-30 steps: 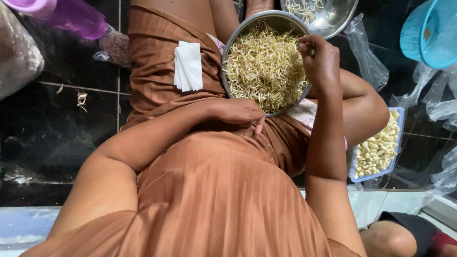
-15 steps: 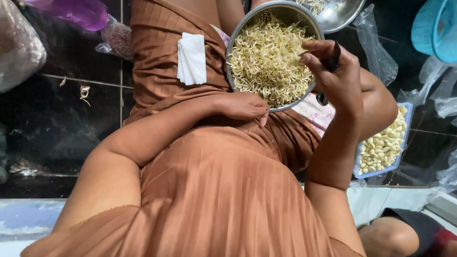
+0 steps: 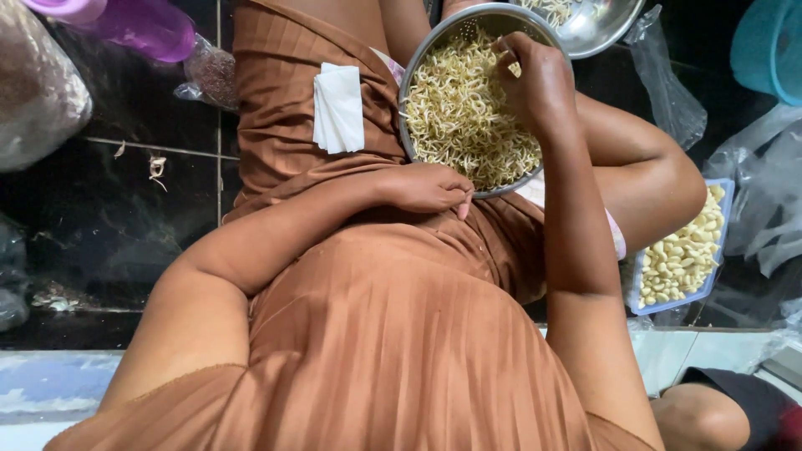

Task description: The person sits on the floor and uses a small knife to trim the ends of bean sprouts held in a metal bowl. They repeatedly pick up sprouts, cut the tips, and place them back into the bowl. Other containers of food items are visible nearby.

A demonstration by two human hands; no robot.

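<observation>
Pinching a few sprouts (image 3: 468, 125) from the far side of the bowl (image 3: 407, 92) on my lap, my right hand (image 3: 535, 79) closes its grip on them; my left hand (image 3: 426, 188), loosely curled, steadies the near rim.

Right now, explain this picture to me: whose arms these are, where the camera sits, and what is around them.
The picture comes from a camera worn on a person's head, looking straight down, so the arms are the wearer's own. The person sits in a brown dress on a dark tiled floor. A metal bowl of bean sprouts rests on the lap. The right hand is down in the sprouts, pinching some. The left hand rests at the bowl's near rim, fingers curled. A folded white tissue lies on the dress. To the right, a tray holds pale peeled pieces, perhaps garlic. A second bowl sits beyond.
</observation>
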